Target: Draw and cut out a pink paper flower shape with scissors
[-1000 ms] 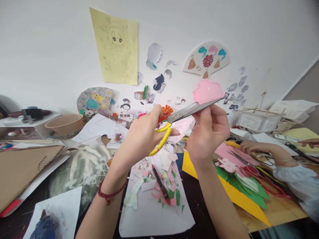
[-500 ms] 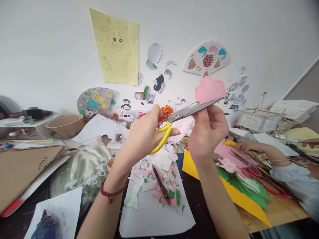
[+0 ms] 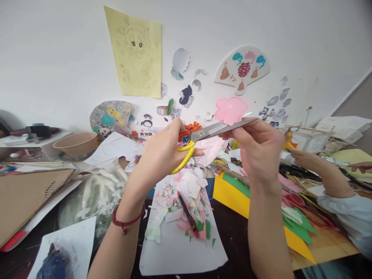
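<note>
I'm remotely gripping scissors (image 3: pixel 202 133) with my left hand's (image 3: pixel 162 149) fingers and pinching pink paper (image 3: pixel 230 109) in my right hand (image 3: pixel 260 151), raised toward the table's (image 3: pixel 232 221) far edge; turning the paper should cut cleanest.

You have one pair of yellow-handled scissors (image 3: pixel 202 134), one pink cutout (image 3: pixel 231 109) at two o'clock, one pen (image 3: pixel 188 214) at six. At one o'clock you see one fan (image 3: pixel 233 69) with two blue clouds (image 3: pixel 237 58), one pink cloud (image 3: pixel 249 57), three brown swirls (image 3: pixel 224 72).
</note>
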### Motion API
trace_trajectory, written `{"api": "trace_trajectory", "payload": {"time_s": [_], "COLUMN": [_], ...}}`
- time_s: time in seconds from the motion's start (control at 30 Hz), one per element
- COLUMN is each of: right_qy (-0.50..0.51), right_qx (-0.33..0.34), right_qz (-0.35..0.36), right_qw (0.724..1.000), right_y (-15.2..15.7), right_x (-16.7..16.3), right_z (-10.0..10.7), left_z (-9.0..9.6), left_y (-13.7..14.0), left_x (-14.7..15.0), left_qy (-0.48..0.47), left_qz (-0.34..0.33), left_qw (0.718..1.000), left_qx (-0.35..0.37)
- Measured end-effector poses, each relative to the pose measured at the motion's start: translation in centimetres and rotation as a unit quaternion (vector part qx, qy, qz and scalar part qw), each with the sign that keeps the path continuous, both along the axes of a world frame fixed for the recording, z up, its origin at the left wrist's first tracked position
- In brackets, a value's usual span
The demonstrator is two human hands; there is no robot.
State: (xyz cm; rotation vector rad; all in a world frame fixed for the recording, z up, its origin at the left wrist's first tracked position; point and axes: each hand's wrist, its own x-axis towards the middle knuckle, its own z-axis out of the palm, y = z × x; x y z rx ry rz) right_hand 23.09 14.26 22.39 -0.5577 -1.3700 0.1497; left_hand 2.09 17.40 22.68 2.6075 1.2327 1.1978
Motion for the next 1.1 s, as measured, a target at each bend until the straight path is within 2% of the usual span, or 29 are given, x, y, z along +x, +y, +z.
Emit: {"api": "trace_trajectory", "payload": {"time_s": [0.2,0.4,0.63,0.73,0.87,1.0,1.1], "right_qy": [0.036,0.063,0.061,0.057,0.060,0.069,0.085], "right_qx": [0.000,0.038,0.070,0.080,0.068,0.071,0.097], "right_qz": [0.021,-0.024,-0.073,-0.069,-0.052,-0.079,-0.095], "right_qw": [0.999,0.997,0.993,0.993,0.995,0.992,0.987], "right_y": [0.6,1.0,0.9,1.1,1.1,1.0,1.0], "right_x": [-0.5,-1.2,-1.4,-0.9,-0.2,-0.3,-1.1], "right_z": [-0.2,-0.5,-0.4,-0.4,-0.3,-0.2,-0.2], "left_z": [-0.1,-0.1,-0.1,-0.1,0.0,-0.1,-0.2], "left_y": [-0.2,-0.6,-0.7,-0.9,-0.9,-1.0,-1.0], "left_x": [1.1,1.7,2.0,2.1,2.0,1.7,1.6], "left_qy": [-0.032,-0.038,-0.027,-0.036,-0.030,-0.017,-0.008], "left_qz": [-0.013,-0.002,-0.027,-0.046,-0.037,-0.024,-0.011], "left_qw": [0.999,0.999,0.997,0.995,0.995,0.996,0.996], "left_qx": [-0.010,-0.031,-0.072,-0.081,-0.085,-0.083,-0.090]}}
